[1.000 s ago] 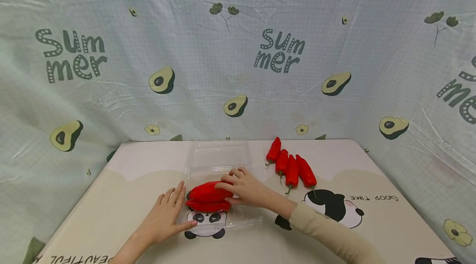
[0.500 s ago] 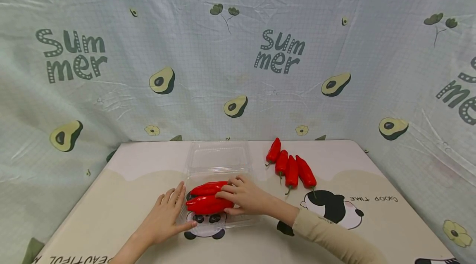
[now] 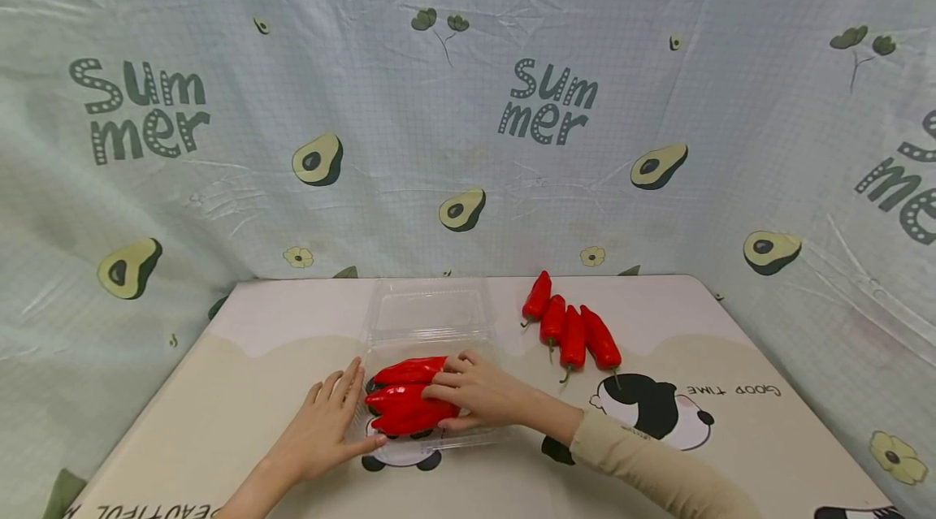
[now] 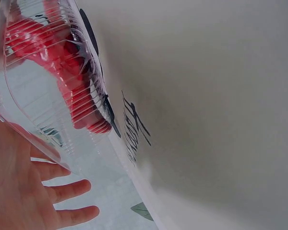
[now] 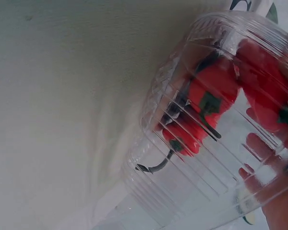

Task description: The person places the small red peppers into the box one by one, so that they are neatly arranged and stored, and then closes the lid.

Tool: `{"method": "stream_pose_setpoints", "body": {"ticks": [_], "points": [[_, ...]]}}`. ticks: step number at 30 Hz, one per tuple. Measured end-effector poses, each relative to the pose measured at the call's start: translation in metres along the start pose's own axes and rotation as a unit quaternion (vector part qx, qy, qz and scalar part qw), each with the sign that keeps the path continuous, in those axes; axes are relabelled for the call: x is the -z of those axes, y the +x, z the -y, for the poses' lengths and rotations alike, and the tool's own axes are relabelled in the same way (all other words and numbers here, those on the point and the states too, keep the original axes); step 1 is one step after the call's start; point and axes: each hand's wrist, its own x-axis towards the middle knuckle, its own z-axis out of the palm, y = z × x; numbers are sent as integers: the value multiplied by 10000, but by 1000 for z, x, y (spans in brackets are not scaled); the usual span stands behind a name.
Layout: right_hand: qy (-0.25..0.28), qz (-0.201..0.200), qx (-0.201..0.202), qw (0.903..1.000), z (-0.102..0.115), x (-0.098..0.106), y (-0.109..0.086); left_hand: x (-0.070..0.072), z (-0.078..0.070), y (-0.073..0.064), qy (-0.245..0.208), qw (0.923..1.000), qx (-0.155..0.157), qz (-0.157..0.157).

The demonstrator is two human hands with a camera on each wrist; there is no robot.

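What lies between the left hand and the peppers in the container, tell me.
The clear container's wall; the left wrist view shows it.

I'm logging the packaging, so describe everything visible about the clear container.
The clear container looks like thin plastic, with ribbed walls. It sits upright on the table, its lid open and laid back along the far side. Red peppers lie side by side inside, and part of the printed panda shows through the base. The left hand appears to touch its left side, while the right hand reaches in from the right, fingers on the peppers.
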Motion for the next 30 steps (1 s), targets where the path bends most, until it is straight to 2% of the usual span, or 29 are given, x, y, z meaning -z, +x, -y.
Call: {"method": "stream_pose_setpoints", "body": {"ticks": [11,30], "points": [[-30,205,359,9991,2,-3,6,0,-1,1,-32,10000,37,27],[173,275,503,9982,1,-5,4,-1,2,0,-97,9999,14,57]]}}
